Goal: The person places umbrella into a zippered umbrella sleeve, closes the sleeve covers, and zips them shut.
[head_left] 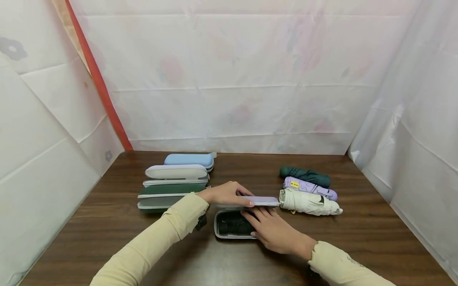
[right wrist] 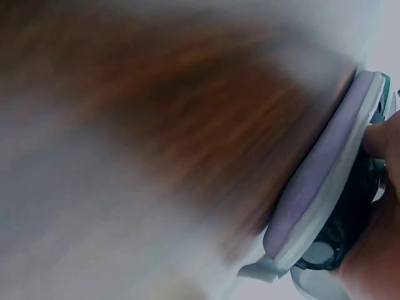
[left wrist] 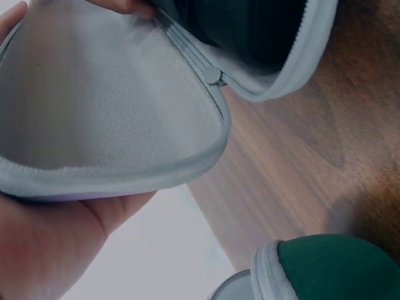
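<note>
A lilac zip case (head_left: 266,200) with a grey lining stands open on the wooden table, its lid raised. My left hand (head_left: 229,194) grips that lid, thumb on the near side and fingers behind. In the left wrist view the grey lid lining (left wrist: 106,94) and a zip pull (left wrist: 213,75) show. A folded black umbrella (head_left: 234,227) lies in the case's lower half. My right hand (head_left: 275,233) rests over the umbrella's right end, fingers extended across the case, hiding that end. In the right wrist view the umbrella (right wrist: 344,219) sits beside the case's lilac side (right wrist: 319,175).
At the left are an open green case (head_left: 171,190), an open white case (head_left: 177,172) and a light blue case (head_left: 189,159). At the right lie folded umbrellas: dark green (head_left: 305,176), lilac (head_left: 311,188) and white (head_left: 309,202). White curtains surround the table (head_left: 107,222).
</note>
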`<state>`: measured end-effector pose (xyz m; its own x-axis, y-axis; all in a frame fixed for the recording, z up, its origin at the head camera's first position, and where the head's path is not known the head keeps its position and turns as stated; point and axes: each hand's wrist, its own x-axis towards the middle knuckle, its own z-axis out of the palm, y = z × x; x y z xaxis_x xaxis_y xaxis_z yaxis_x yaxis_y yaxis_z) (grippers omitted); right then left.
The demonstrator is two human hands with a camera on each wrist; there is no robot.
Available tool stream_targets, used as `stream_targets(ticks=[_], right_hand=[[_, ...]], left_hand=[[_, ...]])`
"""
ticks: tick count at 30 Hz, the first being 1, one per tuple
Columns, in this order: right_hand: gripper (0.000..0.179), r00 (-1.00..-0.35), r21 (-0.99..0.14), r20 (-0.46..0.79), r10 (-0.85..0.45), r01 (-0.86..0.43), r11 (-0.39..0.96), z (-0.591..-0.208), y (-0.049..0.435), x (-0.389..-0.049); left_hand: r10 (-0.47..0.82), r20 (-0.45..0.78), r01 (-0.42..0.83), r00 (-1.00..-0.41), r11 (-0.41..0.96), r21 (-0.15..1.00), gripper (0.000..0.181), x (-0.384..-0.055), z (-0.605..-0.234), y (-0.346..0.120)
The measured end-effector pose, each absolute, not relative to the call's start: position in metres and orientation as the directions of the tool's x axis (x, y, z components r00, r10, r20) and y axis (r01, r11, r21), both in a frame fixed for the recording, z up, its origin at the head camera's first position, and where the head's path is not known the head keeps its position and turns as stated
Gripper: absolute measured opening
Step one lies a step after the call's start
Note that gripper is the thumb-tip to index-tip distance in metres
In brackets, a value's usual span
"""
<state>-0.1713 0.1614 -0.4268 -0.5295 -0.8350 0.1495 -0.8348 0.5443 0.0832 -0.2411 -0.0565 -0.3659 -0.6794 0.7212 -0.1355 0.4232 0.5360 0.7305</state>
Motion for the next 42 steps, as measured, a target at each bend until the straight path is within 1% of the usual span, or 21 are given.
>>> stream_targets(ticks=[3, 6, 8, 9, 11, 13, 15, 16, 17, 18, 19, 20, 22, 25, 27, 28, 31, 36, 42], right_hand=[[0.055, -0.523, 0.052, 0.139, -0.841, -0.844, 0.534, -0.427, 0.164, -0.17], [0.056, -0.512, 0.028, 0.1, -0.853, -0.856, 0.517, -0.423, 0.168, -0.167], [0.058, -0.483, 0.013, 0.083, -0.872, -0.874, 0.486, -0.417, 0.17, -0.164], [0.058, -0.456, 0.0, 0.087, -0.886, -0.889, 0.458, -0.413, 0.172, -0.162], [0.053, -0.377, -0.024, 0.122, -0.918, -0.926, 0.377, -0.405, 0.176, -0.159], [0.04, -0.272, -0.038, 0.202, -0.941, -0.962, 0.27, -0.397, 0.182, -0.157], [0.033, -0.179, -0.019, 0.311, -0.933, -0.983, 0.182, -0.389, 0.187, -0.157], [0.033, -0.144, 0.001, 0.368, -0.919, -0.988, 0.155, -0.386, 0.189, -0.158], [0.034, -0.123, 0.013, 0.424, -0.897, -0.99, 0.142, -0.383, 0.191, -0.16], [0.036, -0.121, 0.019, 0.473, -0.873, -0.989, 0.147, -0.38, 0.193, -0.163], [0.035, -0.139, 0.011, 0.511, -0.848, -0.986, 0.169, -0.379, 0.195, -0.166], [0.033, -0.172, -0.008, 0.539, -0.824, -0.98, 0.199, -0.378, 0.196, -0.169], [0.028, -0.27, -0.098, 0.554, -0.787, -0.961, 0.26, -0.378, 0.197, -0.176], [0.026, -0.435, -0.263, 0.479, -0.763, -0.9, 0.348, -0.384, 0.194, -0.185], [0.031, -0.504, -0.346, 0.395, -0.768, -0.856, 0.384, -0.39, 0.19, -0.189], [0.034, -0.522, -0.368, 0.357, -0.775, -0.841, 0.397, -0.393, 0.188, -0.19], [0.04, -0.547, -0.409, 0.273, -0.791, -0.811, 0.419, -0.399, 0.182, -0.192], [0.045, -0.56, -0.434, 0.216, -0.8, -0.789, 0.435, -0.403, 0.178, -0.193], [0.047, -0.526, -0.348, 0.195, -0.828, -0.826, 0.443, -0.403, 0.174, -0.193]], left_hand=[[0.724, -0.138, 0.422, -0.676, 0.534, 0.732, 0.043, -0.24, -0.369, -0.056], [0.726, -0.138, 0.415, -0.674, 0.527, 0.742, 0.043, -0.239, -0.373, -0.057], [0.724, -0.138, 0.409, -0.675, 0.523, 0.748, 0.043, -0.238, -0.375, -0.058], [0.724, -0.135, 0.409, -0.677, 0.523, 0.748, 0.043, -0.238, -0.376, -0.058], [0.724, -0.121, 0.422, -0.679, 0.52, 0.742, 0.044, -0.237, -0.377, -0.059], [0.724, -0.106, 0.442, -0.682, 0.522, 0.73, 0.044, -0.237, -0.377, -0.06], [0.726, -0.088, 0.462, -0.682, 0.521, 0.718, 0.045, -0.235, -0.377, -0.061], [0.724, -0.08, 0.469, -0.685, 0.522, 0.713, 0.045, -0.234, -0.377, -0.061], [0.721, -0.071, 0.475, -0.689, 0.524, 0.707, 0.045, -0.233, -0.377, -0.061], [0.716, -0.064, 0.481, -0.696, 0.531, 0.698, 0.045, -0.232, -0.378, -0.061], [0.711, -0.055, 0.491, -0.701, 0.538, 0.686, 0.045, -0.23, -0.378, -0.061], [0.705, -0.045, 0.503, -0.707, 0.547, 0.669, 0.046, -0.227, -0.379, -0.062], [0.693, -0.017, 0.538, -0.721, 0.576, 0.616, 0.048, -0.221, -0.381, -0.062], [0.684, 0.034, 0.597, -0.729, 0.611, 0.52, 0.051, -0.21, -0.385, -0.063], [0.681, 0.07, 0.63, -0.729, 0.627, 0.458, 0.053, -0.203, -0.388, -0.063], [0.682, 0.087, 0.644, -0.726, 0.63, 0.434, 0.053, -0.2, -0.389, -0.063], [0.689, 0.139, 0.684, -0.711, 0.633, 0.362, 0.054, -0.193, -0.392, -0.063], [0.709, 0.219, 0.74, -0.671, 0.618, 0.265, 0.062, -0.187, -0.397, -0.061], [0.735, 0.263, 0.781, -0.625, 0.588, 0.211, 0.07, -0.182, -0.397, -0.06]])
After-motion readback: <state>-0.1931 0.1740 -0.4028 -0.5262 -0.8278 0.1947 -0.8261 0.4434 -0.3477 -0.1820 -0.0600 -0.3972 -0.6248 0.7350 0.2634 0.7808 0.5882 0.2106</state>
